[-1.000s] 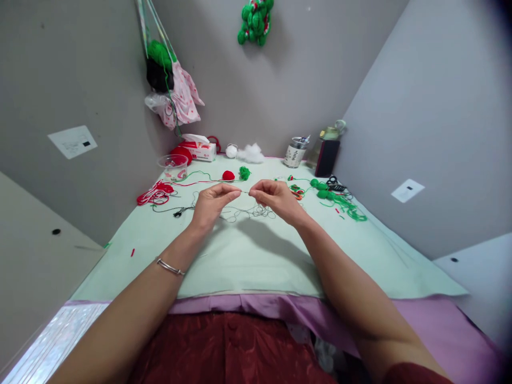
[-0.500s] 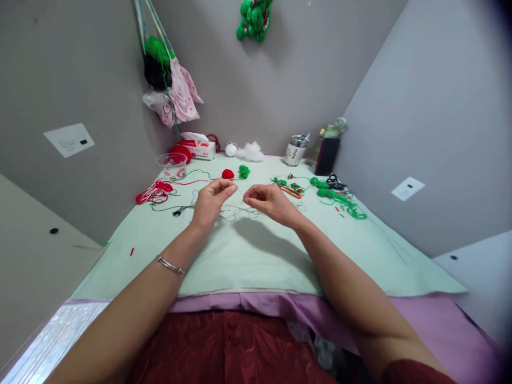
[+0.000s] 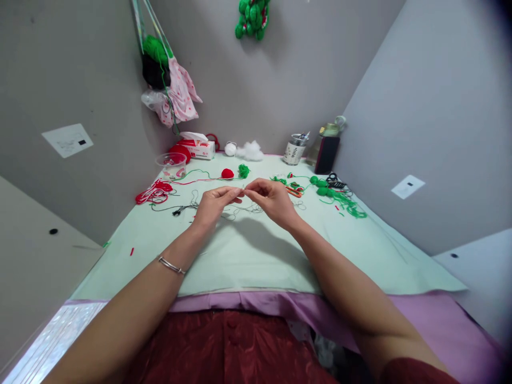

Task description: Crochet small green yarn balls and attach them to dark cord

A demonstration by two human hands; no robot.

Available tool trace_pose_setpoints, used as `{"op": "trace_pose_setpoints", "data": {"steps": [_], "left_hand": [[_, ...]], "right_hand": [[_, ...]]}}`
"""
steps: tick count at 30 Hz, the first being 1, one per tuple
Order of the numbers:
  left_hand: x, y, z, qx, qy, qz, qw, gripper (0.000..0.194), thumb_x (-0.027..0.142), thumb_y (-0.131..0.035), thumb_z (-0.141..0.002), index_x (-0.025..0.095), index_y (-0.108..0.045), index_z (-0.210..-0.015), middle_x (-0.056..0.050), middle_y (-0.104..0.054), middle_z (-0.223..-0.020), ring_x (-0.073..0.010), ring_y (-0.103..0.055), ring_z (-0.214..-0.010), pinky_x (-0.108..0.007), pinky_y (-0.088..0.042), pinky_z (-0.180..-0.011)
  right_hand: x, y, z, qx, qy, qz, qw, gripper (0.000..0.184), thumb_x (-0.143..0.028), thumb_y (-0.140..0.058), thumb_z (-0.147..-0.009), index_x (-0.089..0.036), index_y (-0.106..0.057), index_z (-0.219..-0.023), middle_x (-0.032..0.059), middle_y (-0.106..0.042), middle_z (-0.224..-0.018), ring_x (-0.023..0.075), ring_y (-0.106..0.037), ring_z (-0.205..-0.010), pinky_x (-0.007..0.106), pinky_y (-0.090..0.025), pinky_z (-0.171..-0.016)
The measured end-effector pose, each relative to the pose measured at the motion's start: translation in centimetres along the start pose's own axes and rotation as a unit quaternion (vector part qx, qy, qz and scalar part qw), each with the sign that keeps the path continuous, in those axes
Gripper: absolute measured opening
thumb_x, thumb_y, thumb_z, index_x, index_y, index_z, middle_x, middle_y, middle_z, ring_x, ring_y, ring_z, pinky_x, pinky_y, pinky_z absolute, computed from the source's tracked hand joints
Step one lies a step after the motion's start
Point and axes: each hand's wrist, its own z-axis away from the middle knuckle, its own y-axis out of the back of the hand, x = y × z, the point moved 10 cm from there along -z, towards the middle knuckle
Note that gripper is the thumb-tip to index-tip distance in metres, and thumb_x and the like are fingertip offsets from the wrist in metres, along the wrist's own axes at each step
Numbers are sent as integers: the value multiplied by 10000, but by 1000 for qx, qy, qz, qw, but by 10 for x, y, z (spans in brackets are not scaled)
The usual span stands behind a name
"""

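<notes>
Over the middle of the table my left hand (image 3: 216,205) and my right hand (image 3: 274,201) are raised with their fingertips touching. Both hands are closed in a pinch. A very thin strand, which looks like thread, shows at the fingertips; the fingers cover most of it. Whatever else the right fingers hold is too small to make out. Fine dark thread (image 3: 248,209) lies in loose curls on the table below the hands. Just beyond them sit a small red ball (image 3: 228,174) and a bundle of green yarn (image 3: 244,170).
Red and white yarn (image 3: 154,193) lies left, near a clear plastic tub (image 3: 171,165). Tissue box (image 3: 202,149), white stuffing (image 3: 250,151) and pen can (image 3: 295,150) line the back. Orange-handled scissors (image 3: 295,191), green yarn pieces (image 3: 344,202) and a dark phone-like slab (image 3: 327,155) are right.
My hands have come together: the gap between the fingertips has closed. The left hand shifted slightly right and down. The thin strand that crossed the gap is now mostly covered.
</notes>
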Motion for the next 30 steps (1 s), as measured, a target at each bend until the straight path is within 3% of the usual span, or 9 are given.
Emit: {"op": "trace_pose_setpoints", "data": {"steps": [6, 12, 17, 23, 30], "left_hand": [[-6, 0, -1, -7, 21, 0, 1000, 350, 524, -758, -738, 190, -792, -836, -91, -771, -927, -225, -689, -853, -390, -501, -926], [-8, 0, -1, -13, 28, -6, 1000, 321, 498, -770, -736, 195, -794, -839, -86, -766, -947, -224, -683, -878, -393, -492, -946], [-10, -3, -2, -28, 50, 19, 998, 296, 465, -804, -693, 186, -767, -787, -63, -734, -855, -199, -666, -849, -393, -487, -951], [-6, -10, 0, -66, 57, 31, 996, 256, 423, -793, -692, 180, -724, -735, -30, -672, -774, -167, -635, -805, -382, -486, -936], [0, -3, -2, -66, 38, 21, 997, 234, 407, -751, -727, 182, -687, -721, -28, -656, -779, -169, -616, -820, -375, -477, -951]], "right_hand": [[-15, 2, 4, 28, 103, 122, 987, 144, -268, -592, -902, -194, -689, -826, 30, -661, -776, 126, -496, -632, 266, -371, -626], [-20, -2, 6, 21, 142, 184, 973, 179, -236, -551, -937, -198, -693, -835, 34, -638, -779, 131, -511, -652, 260, -365, -646], [-19, -5, 7, 20, 147, 198, 969, 194, -251, -537, -951, -205, -696, -851, 31, -621, -781, 131, -504, -661, 259, -365, -655], [-10, -3, 3, 5, 96, 110, 989, 157, -304, -609, -908, -192, -690, -834, 37, -664, -788, 129, -498, -629, 269, -382, -628], [-4, -1, 1, -20, 61, 63, 996, 182, -313, -618, -892, -174, -697, -805, 42, -680, -810, 125, -498, -647, 271, -382, -634]]}}
